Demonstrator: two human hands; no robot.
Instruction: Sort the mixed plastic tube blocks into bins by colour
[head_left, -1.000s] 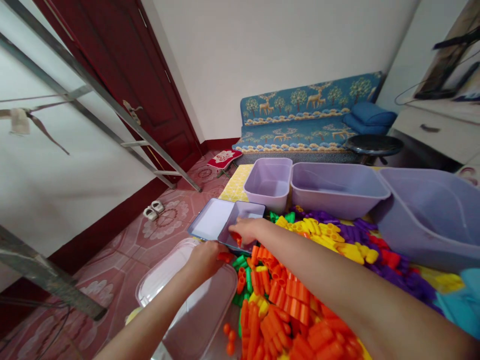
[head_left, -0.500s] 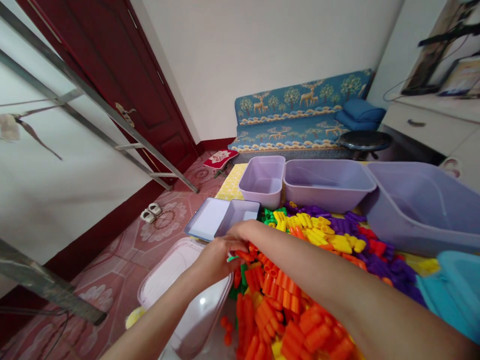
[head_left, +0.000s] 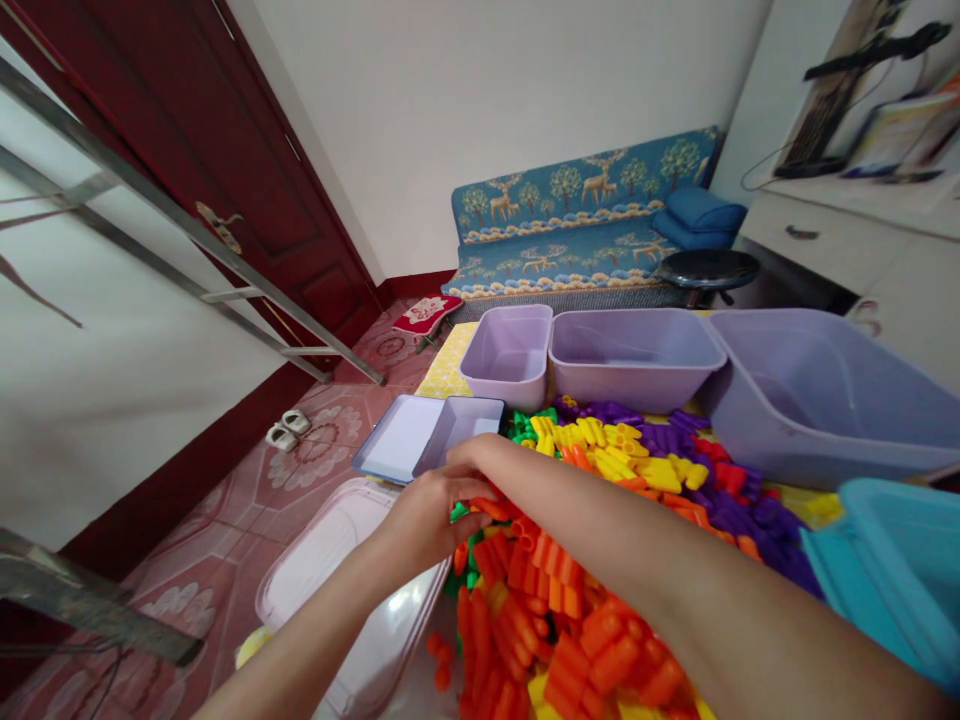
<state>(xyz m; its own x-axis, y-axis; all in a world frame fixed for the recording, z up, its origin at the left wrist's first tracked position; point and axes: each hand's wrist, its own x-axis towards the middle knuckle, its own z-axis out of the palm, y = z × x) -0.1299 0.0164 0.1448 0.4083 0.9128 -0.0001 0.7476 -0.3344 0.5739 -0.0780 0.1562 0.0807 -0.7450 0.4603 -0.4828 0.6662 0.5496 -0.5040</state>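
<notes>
My left hand (head_left: 435,510) is at the left edge of a heap of plastic building pieces, its fingers curled round a small green plastic piece (head_left: 458,512). My right hand (head_left: 476,455) reaches across from the right and bends down just behind the left one; its fingers are hidden. Orange pieces (head_left: 547,570), many joined in rows, fill the near part of the heap beneath my right forearm. Yellow pieces (head_left: 615,450) and purple pieces (head_left: 757,515) lie farther back, with green pieces (head_left: 523,428) and red pieces (head_left: 727,472) among them.
Three lilac bins (head_left: 517,385) (head_left: 637,385) (head_left: 795,425) line the table's far side. An open shallow box (head_left: 397,435) lies beyond my hands. A translucent plastic container (head_left: 330,550) stands left, a turquoise bin (head_left: 892,590) right. A metal ladder (head_left: 180,225) leans left.
The whole view has shifted a little, so the room's contents appear farther left and slightly higher. Both hands stay close together at the same edge of the heap.
</notes>
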